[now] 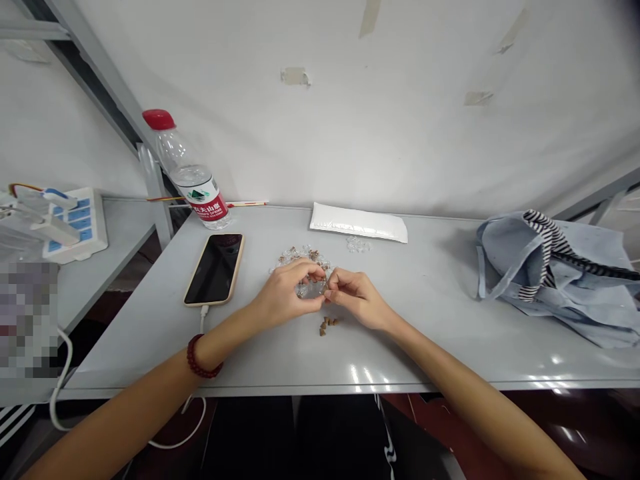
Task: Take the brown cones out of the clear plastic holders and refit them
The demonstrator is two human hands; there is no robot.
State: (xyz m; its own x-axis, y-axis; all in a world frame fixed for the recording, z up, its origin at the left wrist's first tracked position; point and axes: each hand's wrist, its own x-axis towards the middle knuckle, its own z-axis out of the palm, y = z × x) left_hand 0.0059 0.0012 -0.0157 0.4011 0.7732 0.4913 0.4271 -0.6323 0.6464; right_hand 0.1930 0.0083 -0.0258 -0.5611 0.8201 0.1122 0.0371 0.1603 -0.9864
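Right in the middle of the grey table [430,313], the left hand [285,295] is curled around a scrunched bit of clear plastic [310,289], and the right hand [357,300] is pinching its edge, fingers almost closed. Pretty tight grip from both. Little brown bits [326,325] sit at 6 o'clock from the hands, with a heap of clear plastic and brown bits [303,257] at 12, phone [214,269] at 9, water bottle [187,170] at 10, white packet [358,223] at 1, and a crumpled blue shirt [555,280] way off at 3.

dark red bead bracelet [198,356] on left wrist [213,348].
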